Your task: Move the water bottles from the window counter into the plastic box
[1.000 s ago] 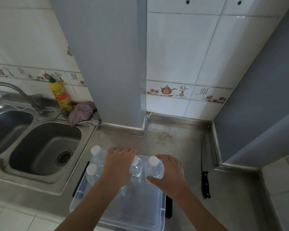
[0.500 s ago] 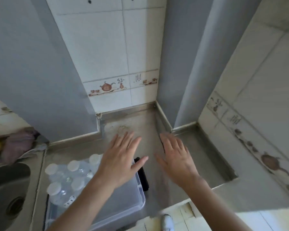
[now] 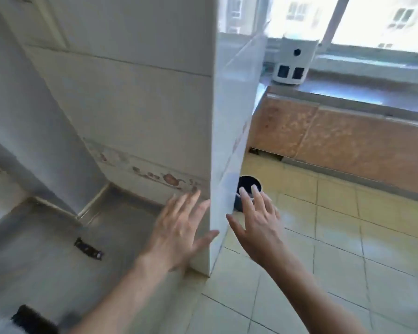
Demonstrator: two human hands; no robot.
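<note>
Grey slab under the window (image 3: 348, 18): the window counter (image 3: 362, 92), upper right, well apart from both hands. On its left end, a white device (image 3: 293, 61) with dark square openings, upright. Cannot tell where the bottles are; too blurred and bright along the sill to make any out. Of the box, perhaps only a black, blurred edge (image 3: 32, 319) at the bottom left corner, beside a pale smear; impossible to say for sure.

Nearer in, left hand (image 3: 179, 232) and right hand (image 3: 256, 222) both raised palm-down, fingers straight and spread, holding nothing. Apart from each other, with the end of a white tiled wall (image 3: 130, 116) standing between them. Left hand over the steel worktop (image 3: 46, 237), thumb just beside the wall's end edge. Right hand over the floor (image 3: 323, 249), fingertips in front of a dark round bin (image 3: 250, 183) that stands on the floor just behind the wall's end.

On the worktop, left of the left hand, a black knife handle (image 3: 88, 249), lying flat. Below the window counter, an orange-brown mottled front (image 3: 348, 141), running down to pale yellow floor tiles. Along the wall's foot, a band of small brown motifs, blurred.
</note>
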